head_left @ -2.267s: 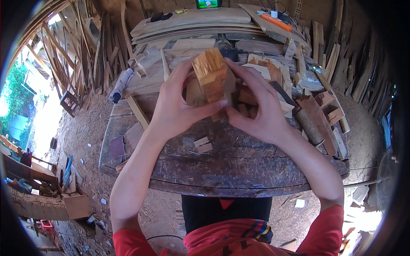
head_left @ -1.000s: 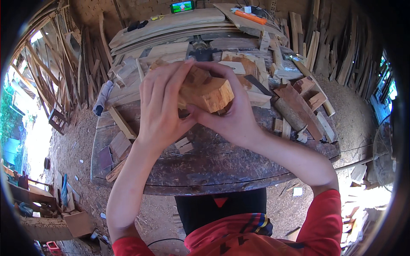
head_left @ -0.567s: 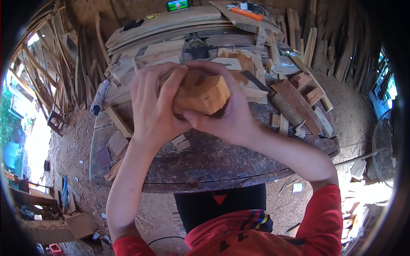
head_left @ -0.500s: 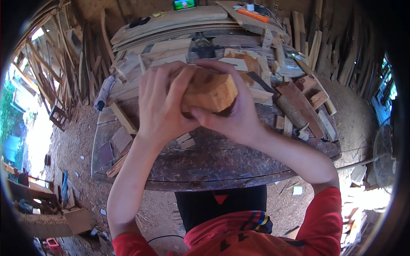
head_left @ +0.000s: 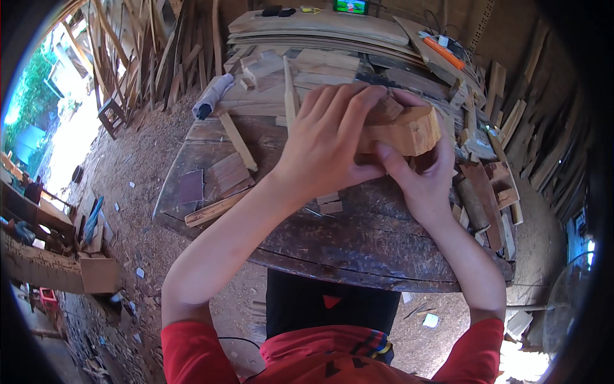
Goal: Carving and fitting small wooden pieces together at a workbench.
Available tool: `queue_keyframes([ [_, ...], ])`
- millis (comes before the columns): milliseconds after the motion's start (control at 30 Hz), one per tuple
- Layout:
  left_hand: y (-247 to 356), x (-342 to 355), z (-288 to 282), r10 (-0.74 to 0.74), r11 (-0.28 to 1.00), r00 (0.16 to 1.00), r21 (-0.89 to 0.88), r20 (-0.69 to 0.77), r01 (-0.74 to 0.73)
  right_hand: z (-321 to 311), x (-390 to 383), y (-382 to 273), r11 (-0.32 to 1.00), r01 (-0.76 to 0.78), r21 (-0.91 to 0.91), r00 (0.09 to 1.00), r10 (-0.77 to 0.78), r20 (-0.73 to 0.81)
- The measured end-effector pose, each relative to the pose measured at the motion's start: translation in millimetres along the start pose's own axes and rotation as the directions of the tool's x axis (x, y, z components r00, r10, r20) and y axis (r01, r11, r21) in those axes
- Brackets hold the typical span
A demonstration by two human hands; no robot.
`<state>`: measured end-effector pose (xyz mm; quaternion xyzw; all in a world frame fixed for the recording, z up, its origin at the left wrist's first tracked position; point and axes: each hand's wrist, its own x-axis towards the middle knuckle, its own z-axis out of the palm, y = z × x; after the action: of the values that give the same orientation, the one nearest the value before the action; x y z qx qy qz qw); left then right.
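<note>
A pale, chunky block of wood [head_left: 409,133] with an angled, rough-cut end is held up above the workbench [head_left: 307,256]. My left hand [head_left: 326,137] is closed over its left part, fingers curled across the top. From the right, my right hand [head_left: 425,185] wraps the block, thumb along the near face and fingers behind it. A darker brown piece [head_left: 385,110] shows on top under my left fingertips; whether it is separate from the block I cannot tell. Small wood offcuts [head_left: 330,203] lie on the bench below my hands.
Left on the bench are a wooden strip [head_left: 238,142], a brown sheet of what looks like sandpaper [head_left: 191,187] and a rolled cloth [head_left: 213,96]. Boards [head_left: 320,29] are stacked at the back, near an orange power strip [head_left: 444,52]. Wood scraps [head_left: 483,198] crowd the right side.
The view has swung left, so the bench and its things appear further right. Both hands still hold the block, now tilted with its cut end up to the right.
</note>
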<state>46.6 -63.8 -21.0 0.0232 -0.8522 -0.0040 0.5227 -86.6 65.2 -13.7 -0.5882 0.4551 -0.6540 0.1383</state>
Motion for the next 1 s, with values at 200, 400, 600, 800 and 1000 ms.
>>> queue_keyframes([
  [200, 5.9, -4.8, 3.2, -0.111, 0.984, 0.994, -0.142, -0.022, 0.107, 6.5, 5.1, -11.1, 0.99, 0.04, -0.139, 0.998, -0.045, -0.038],
  [400, 12.5, -2.9, 2.2, -0.345, 0.838, 0.932, -0.412, 0.109, 0.358, -2.2, 10.6, -18.6, 0.96, -0.109, -0.259, 0.994, 0.1, -0.047],
  [600, 3.6, -2.3, 0.5, -0.495, 0.33, 0.799, -0.777, 0.341, 0.536, -21.0, 14.8, -11.7, 0.928, 0.031, -0.372, 0.985, 0.035, 0.17],
  [800, 8.7, 2.9, -2.0, -0.448, 0.133, 0.73, -0.769, 0.516, 0.625, -32.5, -1.2, -11.9, 0.904, 0.046, -0.426, 0.98, 0.042, 0.196],
  [1000, 0.3, -2.6, 4.1, -0.345, 0.16, 0.772, -0.777, 0.534, 0.609, -41.1, -9.8, -13.4, 0.897, -0.042, -0.44, 0.962, 0.156, 0.226],
])
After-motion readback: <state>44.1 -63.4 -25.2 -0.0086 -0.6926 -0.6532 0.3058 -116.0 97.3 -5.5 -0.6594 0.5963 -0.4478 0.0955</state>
